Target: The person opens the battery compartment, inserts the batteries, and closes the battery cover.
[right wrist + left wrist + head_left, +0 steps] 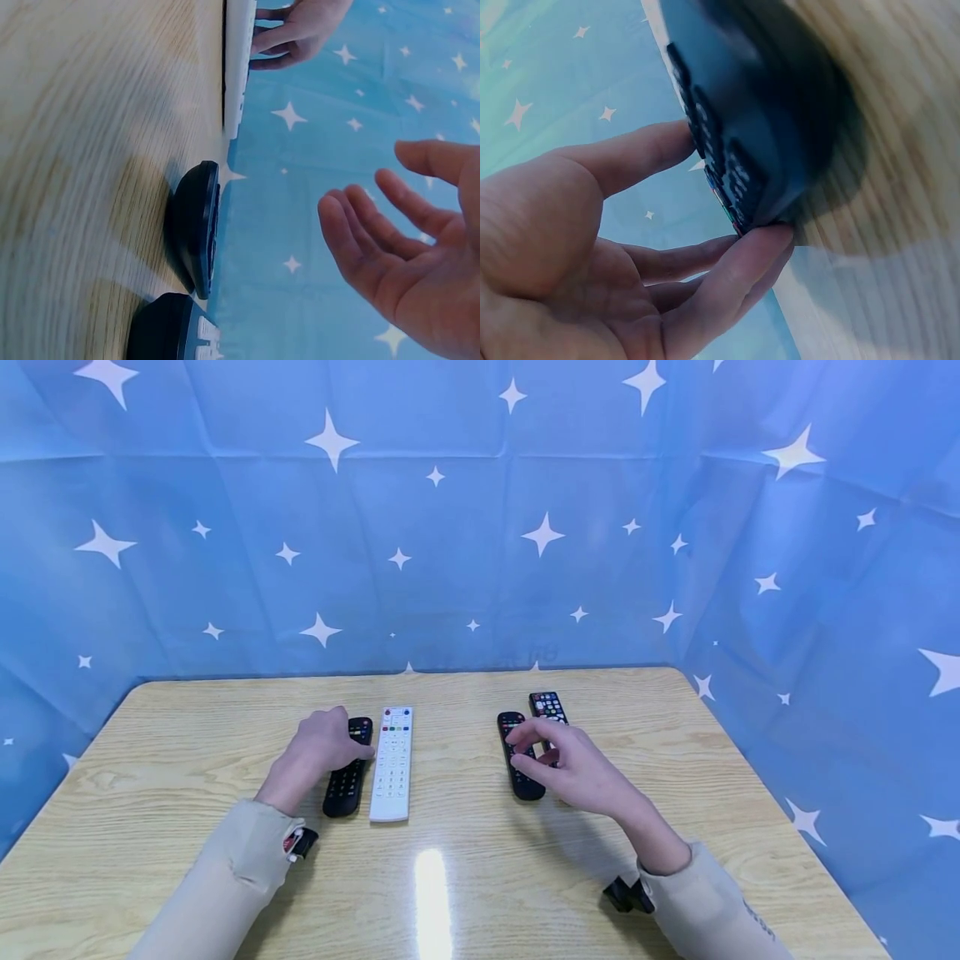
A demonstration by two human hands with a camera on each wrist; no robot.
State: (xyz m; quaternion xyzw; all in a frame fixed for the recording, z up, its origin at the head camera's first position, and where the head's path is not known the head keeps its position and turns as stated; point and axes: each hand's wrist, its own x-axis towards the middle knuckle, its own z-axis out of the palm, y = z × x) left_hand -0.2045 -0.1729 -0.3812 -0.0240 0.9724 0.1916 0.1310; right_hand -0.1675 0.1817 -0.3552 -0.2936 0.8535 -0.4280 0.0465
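Observation:
My left hand [317, 742] spans a black remote control [344, 791] lying on the table, thumb at its right edge and fingers on the far side. In the left wrist view, the thumb and a finger touch the black remote [769, 142] from two sides. Beside it lies a white remote control [392, 768]. Over a second black remote [528, 788] hovers my right hand [577, 772], fingers loosely bent and holding nothing. The right wrist view shows a gap between that hand and the remote [196, 225]. A black remote with pale buttons [545, 703] is partly hidden behind the hand.
The remotes lie on a light wooden table [457, 827] with rounded far corners. A blue curtain with white stars [450, 527] hangs behind and along the right side. A bright light reflection [432, 902] shows on the tabletop near the front.

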